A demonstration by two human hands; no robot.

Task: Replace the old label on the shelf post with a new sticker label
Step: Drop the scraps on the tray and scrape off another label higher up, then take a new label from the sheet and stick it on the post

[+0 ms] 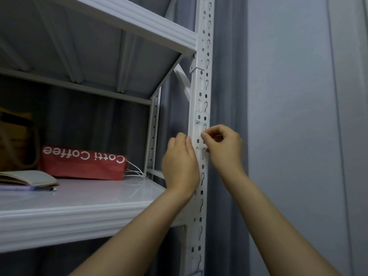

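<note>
Against the front shelf post [200,92], one of two perforated white uprights in view, both hands work at the same height. Thumb and forefinger of the right hand [223,145] are pinched together at the post's face, closed on the top edge of one small pale label [203,151] that lies flat on the metal just below those fingertips. It is too blurred to read. A lower finger of that hand touches the post at the label's right edge. The left hand [180,162] sits just left of the pinch with its back to the camera and its thumb laid up along the post's left edge. Its other fingers are hidden, so whether they are curled or straight cannot be told.

Just above the fingertips, one faint blue-edged patch [201,117] marks the post. Well to the left of the fingers, the lower shelf [83,218] of two carries one red paper bag [83,164], one open notebook [27,177] and one pen [37,188]. The rear post [153,124] stands behind it. To the right of the fingers hangs a grey curtain [229,96].
</note>
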